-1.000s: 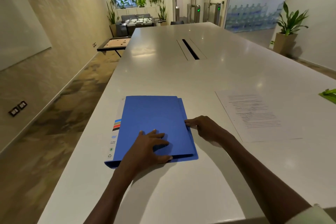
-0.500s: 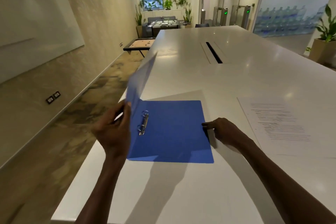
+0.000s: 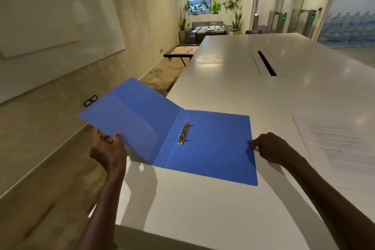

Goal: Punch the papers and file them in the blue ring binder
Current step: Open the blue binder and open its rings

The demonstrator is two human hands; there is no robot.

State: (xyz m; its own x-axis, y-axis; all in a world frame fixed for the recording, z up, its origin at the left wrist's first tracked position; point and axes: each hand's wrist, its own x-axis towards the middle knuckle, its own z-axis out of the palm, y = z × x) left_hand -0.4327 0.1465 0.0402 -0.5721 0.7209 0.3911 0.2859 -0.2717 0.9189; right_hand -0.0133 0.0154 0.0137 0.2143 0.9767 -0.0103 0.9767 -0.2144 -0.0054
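Observation:
The blue ring binder (image 3: 211, 146) lies open near the left edge of the white table (image 3: 233, 87). Its back cover rests flat, and its metal ring mechanism (image 3: 183, 133) sits beside the spine with the rings closed. My left hand (image 3: 108, 149) grips the lower edge of the front cover, which hangs out past the table's left edge, slightly raised. My right hand (image 3: 268, 148) presses on the right edge of the back cover with curled fingers. Printed papers (image 3: 341, 148) lie flat on the table to the right of the binder.
A cable slot (image 3: 266, 63) runs along the table's middle, farther back. The floor drops away left of the table edge. A low game table (image 3: 183, 50) and a foosball table (image 3: 211, 28) stand beyond the table's far left corner.
My left hand has swung the front cover from shut to fully open leftwards, past the table edge. My right hand stays on the binder's right edge. The view has turned left.

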